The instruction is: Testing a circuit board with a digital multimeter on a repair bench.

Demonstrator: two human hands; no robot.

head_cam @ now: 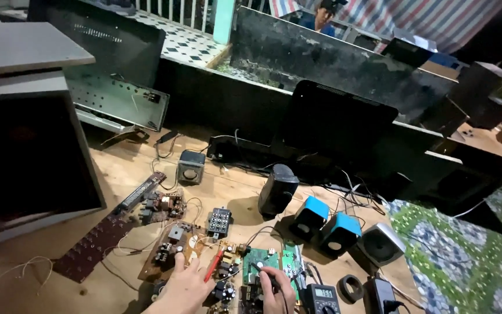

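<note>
While the bare plywood tabletop [123, 168] shows its pale grain, a litter of stripped electronics covers it: a brown circuit board [167, 251] studded with dark components and thin white wires, a long dark perforated strip board [103, 235], and a small green circuit board [261, 263] at the near edge. Behind them stand a little silver cube speaker [190, 167], a glossy black rounded speaker [277, 191], two blue-topped black box speakers [325, 227] side by side and a grey speaker with a mesh grille [380, 244]. A big grey speaker cabinet [27, 145] crowds the left, and flat black panels lean along the back. Just beside the green board lies a dark multimeter with a grey display [322, 298]. The left hand [182, 289] pinches a red probe [214, 266], its tip over the brown board's edge. The right hand [277, 291] is curled around a black probe [261, 272] whose tip touches the green board.
</note>
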